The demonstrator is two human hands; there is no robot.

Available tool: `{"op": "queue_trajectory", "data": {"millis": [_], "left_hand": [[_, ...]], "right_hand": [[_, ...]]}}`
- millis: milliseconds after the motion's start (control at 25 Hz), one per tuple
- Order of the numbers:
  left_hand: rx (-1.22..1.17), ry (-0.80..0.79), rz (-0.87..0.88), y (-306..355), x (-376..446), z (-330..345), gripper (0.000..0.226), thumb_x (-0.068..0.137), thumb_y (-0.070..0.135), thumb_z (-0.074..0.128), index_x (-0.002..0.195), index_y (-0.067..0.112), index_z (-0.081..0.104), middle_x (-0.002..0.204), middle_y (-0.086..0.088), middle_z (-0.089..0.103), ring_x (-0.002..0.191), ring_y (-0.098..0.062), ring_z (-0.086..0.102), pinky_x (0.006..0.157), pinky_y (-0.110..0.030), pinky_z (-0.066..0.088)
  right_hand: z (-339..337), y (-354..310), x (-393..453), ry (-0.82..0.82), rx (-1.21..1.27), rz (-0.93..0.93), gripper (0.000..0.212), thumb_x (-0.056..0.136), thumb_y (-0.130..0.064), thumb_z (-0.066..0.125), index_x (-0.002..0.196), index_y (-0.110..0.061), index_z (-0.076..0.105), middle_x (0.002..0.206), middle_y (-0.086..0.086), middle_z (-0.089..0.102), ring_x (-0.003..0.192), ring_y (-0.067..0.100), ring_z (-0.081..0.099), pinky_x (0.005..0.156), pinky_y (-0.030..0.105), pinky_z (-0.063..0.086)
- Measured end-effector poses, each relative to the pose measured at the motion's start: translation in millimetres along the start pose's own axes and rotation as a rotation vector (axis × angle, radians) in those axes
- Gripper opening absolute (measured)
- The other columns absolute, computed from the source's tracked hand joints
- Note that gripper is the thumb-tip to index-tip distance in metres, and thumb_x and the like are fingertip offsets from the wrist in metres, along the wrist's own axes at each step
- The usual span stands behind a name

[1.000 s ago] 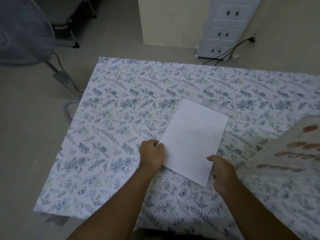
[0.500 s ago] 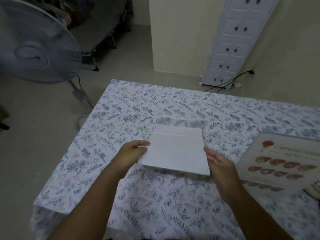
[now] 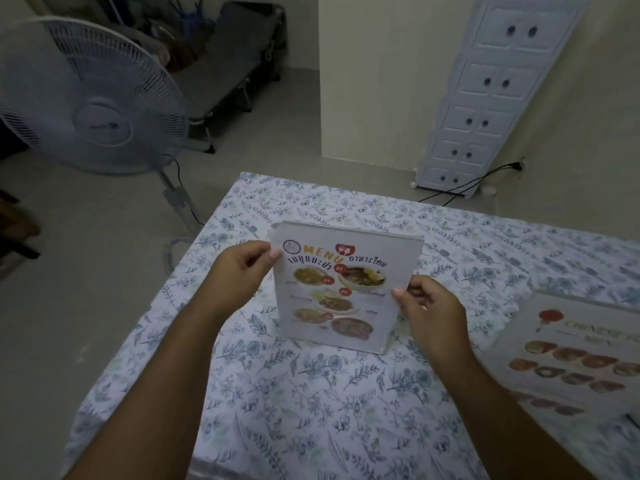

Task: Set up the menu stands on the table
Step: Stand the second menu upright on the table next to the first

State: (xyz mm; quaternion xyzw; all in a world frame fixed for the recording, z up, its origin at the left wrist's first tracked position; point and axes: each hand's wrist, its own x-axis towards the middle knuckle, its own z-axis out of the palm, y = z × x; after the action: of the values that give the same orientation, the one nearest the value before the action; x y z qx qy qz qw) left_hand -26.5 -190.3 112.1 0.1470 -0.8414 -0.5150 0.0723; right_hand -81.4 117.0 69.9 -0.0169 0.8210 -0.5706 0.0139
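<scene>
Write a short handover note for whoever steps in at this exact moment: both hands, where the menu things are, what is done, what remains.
Left hand: pinching the upper left edge of the clear acrylic menu stand with the colourful food menu.
Right hand: pinching that stand's right edge, lower down.
The stand is upright, printed side toward the wearer, its base at or just above the blue floral tablecloth; contact cannot be told.
A second printed food menu in a clear holder lies flat at the table's right side.
Done: first stand raised and nearly placed.
Left: release it once steady, then stand the flat one up.
</scene>
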Motion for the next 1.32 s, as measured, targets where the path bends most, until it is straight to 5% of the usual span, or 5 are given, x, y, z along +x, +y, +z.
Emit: {"op": "queue_trajectory", "data": {"millis": [240,840,1080,1200,1320], "left_hand": [[-0.099,0.013,-0.024,-40.9,-6.1,24.5,0.019,0.103,0.033,0.058,0.099,0.023,0.073,0.102,0.001,0.077,0.101,-0.021,0.072,0.086,-0.046,0.06],[-0.086,0.104,0.035,-79.9,-17.1,51.3,0.018,0.104,0.035,0.056,0.095,0.033,0.072,0.088,0.017,0.076,0.073,0.0,0.069,0.059,-0.015,0.052],[-0.016,0.177,-0.006,-68.2,-32.0,55.2,0.025,0.104,0.041,0.053,0.097,0.026,0.072,0.08,0.015,0.073,0.061,0.004,0.062,0.053,-0.014,0.046],[0.013,0.217,-0.05,-48.6,-54.1,61.9,0.032,0.105,0.046,0.047,0.124,0.033,0.069,0.107,0.023,0.075,0.09,0.009,0.067,0.072,-0.015,0.052],[0.079,0.272,-0.088,-30.1,-84.6,76.1,0.056,0.105,0.052,0.043,0.154,0.025,0.047,0.147,0.013,0.054,0.134,-0.009,0.052,0.109,-0.035,0.047]], "right_hand": [[19.4,18.8,-10.5,0.065,-0.078,-0.069,0.013,0.094,-0.031,0.065,0.082,-0.034,0.063,0.084,-0.023,0.07,0.074,-0.006,0.067,0.054,0.013,0.052],[41.2,54.5,-31.9,0.135,-0.249,-0.129,0.019,0.099,-0.031,0.056,0.08,-0.028,0.058,0.076,-0.012,0.067,0.073,-0.002,0.065,0.05,0.015,0.049],[34.7,44.4,-35.8,0.074,-0.254,-0.111,0.021,0.1,-0.032,0.055,0.081,-0.026,0.06,0.074,-0.011,0.067,0.067,0.002,0.065,0.05,0.021,0.053],[20.8,32.4,-42.4,-0.073,-0.252,-0.061,0.014,0.1,-0.039,0.05,0.096,-0.035,0.062,0.085,-0.019,0.068,0.078,-0.004,0.066,0.055,0.011,0.048],[-1.9,26.7,-55.4,-0.208,-0.318,-0.095,0.043,0.099,-0.047,0.045,0.139,-0.031,0.05,0.119,-0.016,0.062,0.112,0.008,0.059,0.083,0.024,0.045]]}}
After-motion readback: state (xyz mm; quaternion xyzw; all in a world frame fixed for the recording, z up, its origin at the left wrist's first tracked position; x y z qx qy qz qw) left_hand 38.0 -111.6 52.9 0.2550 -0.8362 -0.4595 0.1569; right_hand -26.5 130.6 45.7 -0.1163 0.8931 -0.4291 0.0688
